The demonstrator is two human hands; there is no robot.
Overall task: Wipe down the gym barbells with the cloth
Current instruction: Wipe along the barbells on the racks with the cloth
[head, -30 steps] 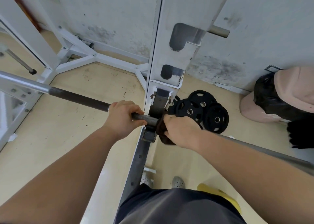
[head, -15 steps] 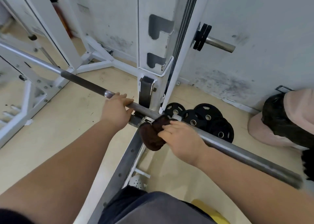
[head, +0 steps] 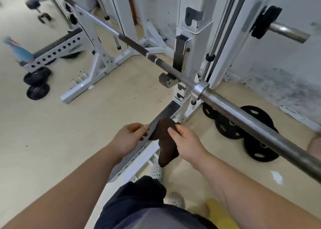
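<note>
Barbell (head: pixel 234 112) lies on the rack (head: pixel 196 29), above and ahead of the hands and untouched. A second ago the left hand (head: pixel 128 138) gripped its shaft while the right hand (head: pixel 187 145) rubbed the cloth (head: pixel 166 142) on it. Both have dropped away and now pinch the cloth between them, probably refolding it for another pass.

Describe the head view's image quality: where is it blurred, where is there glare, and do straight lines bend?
Head view: motion blur smears the left-hand floor plates; the cloth at centre is fairly sharp; soft light puts a pale sheen along the barbell, without hard shadows; the wide lens splays the rack posts outward toward the top.
</note>
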